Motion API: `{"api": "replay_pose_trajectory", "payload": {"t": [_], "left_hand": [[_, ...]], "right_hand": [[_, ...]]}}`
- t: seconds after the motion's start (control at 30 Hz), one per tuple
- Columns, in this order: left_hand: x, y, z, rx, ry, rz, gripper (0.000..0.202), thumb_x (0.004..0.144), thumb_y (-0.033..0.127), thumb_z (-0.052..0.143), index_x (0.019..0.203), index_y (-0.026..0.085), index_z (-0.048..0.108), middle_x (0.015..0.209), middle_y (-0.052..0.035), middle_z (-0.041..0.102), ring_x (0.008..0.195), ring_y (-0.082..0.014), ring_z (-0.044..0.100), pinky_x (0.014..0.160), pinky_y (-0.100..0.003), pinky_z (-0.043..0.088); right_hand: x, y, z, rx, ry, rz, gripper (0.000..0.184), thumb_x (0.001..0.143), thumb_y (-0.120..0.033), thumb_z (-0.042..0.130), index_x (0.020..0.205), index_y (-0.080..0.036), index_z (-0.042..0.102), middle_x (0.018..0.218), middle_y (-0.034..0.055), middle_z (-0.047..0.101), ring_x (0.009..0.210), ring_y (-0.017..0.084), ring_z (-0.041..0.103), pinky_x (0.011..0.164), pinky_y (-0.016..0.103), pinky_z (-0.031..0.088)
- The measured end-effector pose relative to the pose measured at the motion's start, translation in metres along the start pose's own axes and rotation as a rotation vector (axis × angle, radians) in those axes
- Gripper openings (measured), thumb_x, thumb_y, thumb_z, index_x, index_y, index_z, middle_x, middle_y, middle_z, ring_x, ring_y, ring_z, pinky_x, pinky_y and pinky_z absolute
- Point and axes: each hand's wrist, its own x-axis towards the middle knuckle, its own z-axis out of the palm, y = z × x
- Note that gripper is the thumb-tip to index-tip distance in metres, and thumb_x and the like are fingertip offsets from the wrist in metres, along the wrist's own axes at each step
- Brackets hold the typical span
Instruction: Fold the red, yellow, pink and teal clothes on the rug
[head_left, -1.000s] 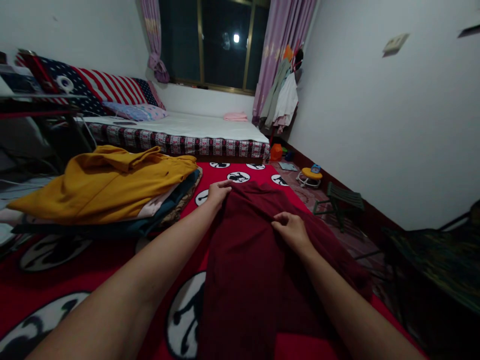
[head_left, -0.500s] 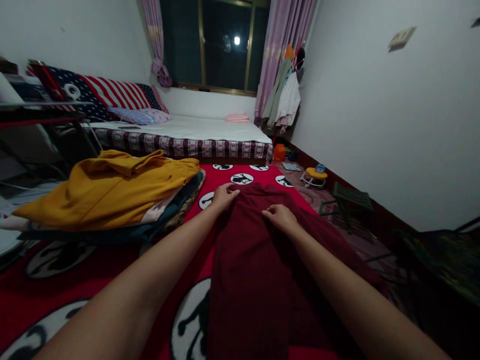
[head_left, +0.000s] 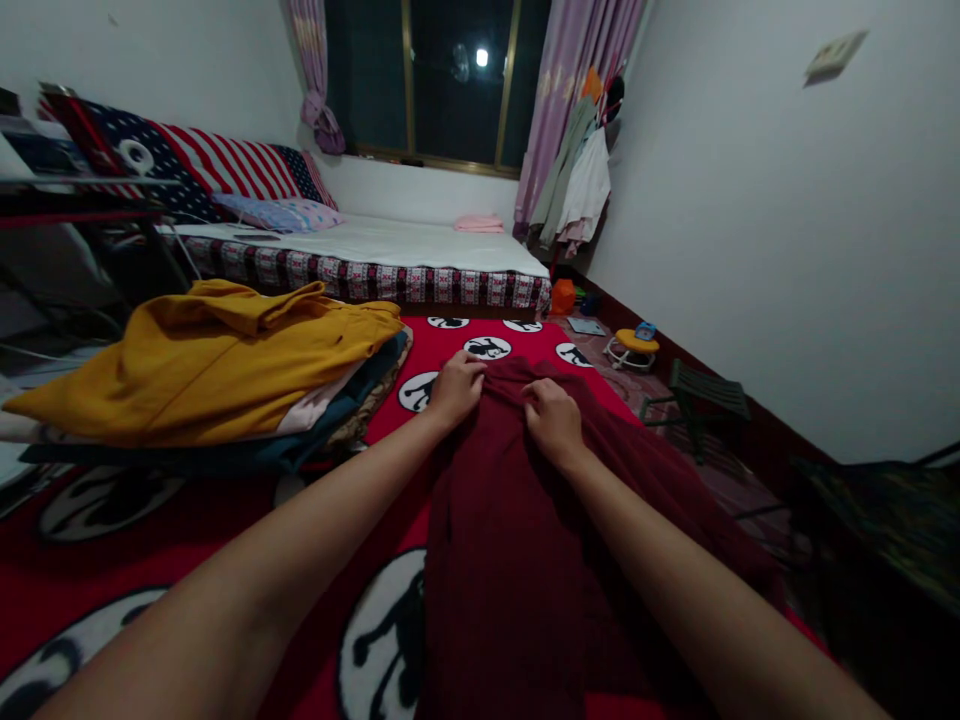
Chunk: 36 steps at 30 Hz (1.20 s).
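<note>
A dark red garment [head_left: 502, 560], which looks like trousers, lies stretched toward me with its narrow end farthest away. At that end's left corner, the fingers of my left hand [head_left: 457, 388] are closed on the cloth. My right hand [head_left: 553, 415] sits a little to the right, its fingers curled down and pinching the fabric near the top edge. The cloth between the two hands is slightly wrinkled. Another part of the garment spreads out to the right under my right forearm, which hides some of it.
Left of my arm is a pile of folded clothes with a mustard-yellow garment [head_left: 202, 370] on top. Everything rests on a red blanket [head_left: 390, 425] with white round patterns. Beyond stand a low bed [head_left: 405, 245], a small yellow-seated stool [head_left: 632, 342] and a dark folding stool [head_left: 709, 390].
My right hand has moved slightly farther up the garment, toward its far edge, and its fingers curl more. My left hand stays at the corner, its fingers closer together. The view has shifted slightly.
</note>
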Motion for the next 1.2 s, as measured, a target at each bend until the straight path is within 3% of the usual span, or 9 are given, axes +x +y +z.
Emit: {"api": "replay_pose_trajectory", "payload": {"t": [0.1,0.17,0.33,0.47,0.6,0.77,0.93,1.07,1.2], "left_hand": [[-0.016,0.005,-0.002,0.065,-0.265,0.263,0.028,0.085,0.018,0.049,0.1,0.019,0.072,0.105,-0.0077,0.067,0.1,-0.0199,0.061,0.095,-0.029,0.044],[-0.019,0.002,0.002,0.086,-0.331,0.305,0.03,0.086,0.018,0.048,0.107,0.02,0.069,0.115,-0.008,0.065,0.108,-0.0207,0.059,0.098,-0.029,0.042],[0.005,-0.011,0.012,0.16,-0.214,0.193,0.038,0.087,0.015,0.045,0.121,0.021,0.063,0.129,-0.0075,0.058,0.117,-0.0203,0.053,0.099,-0.029,0.04],[0.034,-0.017,0.009,0.218,-0.234,0.128,0.021,0.077,0.016,0.061,0.09,0.026,0.075,0.102,-0.0049,0.071,0.103,-0.0234,0.059,0.091,-0.03,0.04],[0.053,-0.018,0.005,0.241,-0.238,0.093,0.011,0.072,0.018,0.067,0.07,0.025,0.076,0.08,-0.0062,0.072,0.091,-0.0255,0.062,0.087,-0.033,0.038],[0.054,-0.017,0.009,0.271,-0.148,0.051,0.011,0.075,0.019,0.065,0.074,0.02,0.075,0.091,-0.0125,0.069,0.108,-0.0319,0.053,0.098,-0.044,0.029],[0.027,-0.004,0.005,0.122,-0.145,0.055,0.028,0.074,0.015,0.065,0.101,0.022,0.072,0.124,-0.0082,0.057,0.116,-0.027,0.05,0.102,-0.038,0.033],[-0.022,0.007,-0.008,-0.258,-0.441,0.159,0.037,0.076,0.016,0.063,0.112,0.023,0.067,0.131,-0.0044,0.056,0.124,-0.0214,0.048,0.106,-0.029,0.032],[-0.085,0.006,-0.037,-0.218,-0.53,0.082,0.045,0.078,0.013,0.058,0.12,0.027,0.062,0.143,-0.002,0.047,0.137,-0.0207,0.034,0.113,-0.033,0.022]], "right_hand": [[-0.006,-0.007,0.004,0.079,-0.038,-0.155,0.021,0.086,-0.013,0.047,0.096,-0.019,0.064,0.101,0.0071,0.065,0.094,0.019,0.059,0.083,0.029,0.042],[-0.01,-0.01,0.009,0.116,-0.073,-0.191,0.021,0.086,-0.012,0.045,0.092,-0.019,0.064,0.099,0.0066,0.065,0.092,0.018,0.059,0.082,0.028,0.043],[-0.026,-0.009,0.018,0.192,-0.05,-0.336,0.017,0.087,-0.014,0.047,0.089,-0.019,0.063,0.095,0.0064,0.064,0.093,0.018,0.056,0.084,0.028,0.042],[-0.039,-0.013,0.016,0.173,-0.071,-0.419,0.016,0.09,-0.02,0.046,0.087,-0.019,0.062,0.092,0.0062,0.062,0.088,0.018,0.054,0.081,0.028,0.043],[-0.042,-0.018,0.014,0.117,-0.064,-0.393,0.022,0.093,-0.028,0.044,0.083,-0.019,0.062,0.089,0.0073,0.062,0.086,0.019,0.054,0.079,0.03,0.043],[-0.033,-0.015,0.021,0.047,-0.106,-0.321,0.037,0.095,-0.036,0.041,0.124,-0.019,0.056,0.134,0.0111,0.052,0.124,0.024,0.044,0.101,0.039,0.035],[-0.025,-0.008,0.032,-0.058,-0.322,-0.227,0.053,0.096,-0.043,0.032,0.144,-0.018,0.035,0.152,0.0081,0.031,0.141,0.024,0.021,0.111,0.05,0.021],[-0.021,-0.009,0.033,-0.075,-0.365,-0.209,0.055,0.097,-0.041,0.03,0.145,-0.014,0.032,0.153,0.01,0.028,0.143,0.023,0.017,0.113,0.05,0.017],[-0.026,-0.01,0.028,-0.082,-0.412,-0.212,0.056,0.096,-0.041,0.033,0.147,-0.018,0.028,0.155,0.0072,0.021,0.143,0.024,0.013,0.113,0.052,0.013]]}}
